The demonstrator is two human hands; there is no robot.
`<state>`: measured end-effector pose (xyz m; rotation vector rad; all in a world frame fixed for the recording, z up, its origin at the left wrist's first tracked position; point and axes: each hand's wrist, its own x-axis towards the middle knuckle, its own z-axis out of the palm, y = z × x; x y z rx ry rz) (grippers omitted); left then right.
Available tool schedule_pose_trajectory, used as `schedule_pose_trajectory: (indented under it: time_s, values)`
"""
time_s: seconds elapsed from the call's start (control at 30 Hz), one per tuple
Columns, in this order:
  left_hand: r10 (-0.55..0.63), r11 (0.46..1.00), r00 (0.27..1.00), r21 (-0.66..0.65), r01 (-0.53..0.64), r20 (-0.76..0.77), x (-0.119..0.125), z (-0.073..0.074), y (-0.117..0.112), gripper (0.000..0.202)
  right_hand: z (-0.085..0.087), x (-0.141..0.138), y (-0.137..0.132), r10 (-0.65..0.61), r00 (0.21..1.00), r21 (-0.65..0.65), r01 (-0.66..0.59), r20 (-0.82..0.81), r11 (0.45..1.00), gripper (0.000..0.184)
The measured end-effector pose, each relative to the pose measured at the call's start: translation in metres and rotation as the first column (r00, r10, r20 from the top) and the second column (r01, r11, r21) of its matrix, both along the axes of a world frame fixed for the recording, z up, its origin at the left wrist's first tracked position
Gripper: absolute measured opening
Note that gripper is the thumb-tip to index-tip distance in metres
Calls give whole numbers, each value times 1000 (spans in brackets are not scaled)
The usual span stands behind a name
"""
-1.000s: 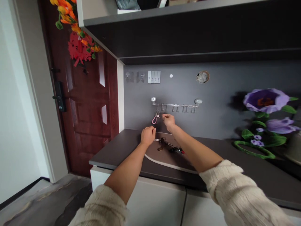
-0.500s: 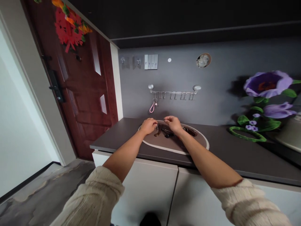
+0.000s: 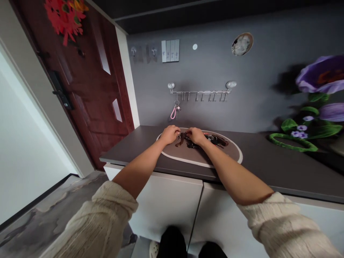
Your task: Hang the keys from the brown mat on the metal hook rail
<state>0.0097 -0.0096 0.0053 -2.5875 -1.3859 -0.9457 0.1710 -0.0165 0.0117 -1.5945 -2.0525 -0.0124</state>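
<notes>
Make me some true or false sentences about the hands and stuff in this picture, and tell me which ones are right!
1. The left hand and the right hand are both over the oval mat. True.
2. The pink loop hangs from the metal hook rail. True.
3. The door is white. False: it is dark red wood.
4. The bunch of keys lies on the mat between the hands. True.
5. The right sleeve is bright blue. False: it is cream knit.
</notes>
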Motion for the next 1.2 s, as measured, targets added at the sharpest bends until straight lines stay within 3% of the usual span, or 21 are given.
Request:
schedule_pose_trajectory:
  time_s: [0.43, 1.0, 1.2]
  values:
    - [-34, 998, 996, 48, 30, 78, -1, 4, -1, 21, 2, 0, -1, 18, 997, 38, -15, -74, 999, 12]
    - [-34, 986, 997, 164, 24, 63, 1, 13, -6, 23, 13, -7, -11, 258, 953, 269, -210, -159, 940, 19]
    - [-98, 985, 973, 159, 65, 210, 2, 14, -5, 22, 13, -10, -14, 248, 906, 258, -163, -343, 952, 15]
